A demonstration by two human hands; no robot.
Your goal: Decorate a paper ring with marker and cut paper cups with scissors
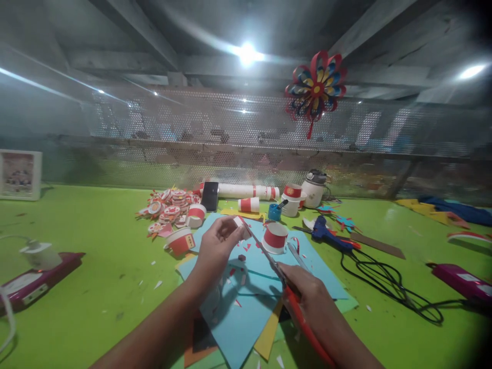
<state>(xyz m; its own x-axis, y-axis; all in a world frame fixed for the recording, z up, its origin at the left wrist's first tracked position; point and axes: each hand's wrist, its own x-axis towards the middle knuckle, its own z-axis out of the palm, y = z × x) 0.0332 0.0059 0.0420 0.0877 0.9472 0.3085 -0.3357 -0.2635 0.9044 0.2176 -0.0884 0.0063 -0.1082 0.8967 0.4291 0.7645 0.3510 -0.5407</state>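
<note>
My left hand (221,241) is closed on a small red and white piece of paper cup (242,225), held up over the blue paper sheets (249,323). Red-handled scissors (294,305) are gripped in my right hand (307,289), their blades reaching up and left to the edge of that piece. Just beyond the blades, a cut-down red and white paper cup (275,238) stands upright on the sheets. Small red and white scraps (242,258) lie scattered beneath my hands.
Left of the sheets lies a pile of red and white paper discs (171,207) near a tipped cup (180,242). A blue glue gun (326,233) with a looping black cable (392,287) lies right. Behind are a phone (210,196), a blue pot (274,211) and a bottle (313,189). A power strip (42,282) sits left.
</note>
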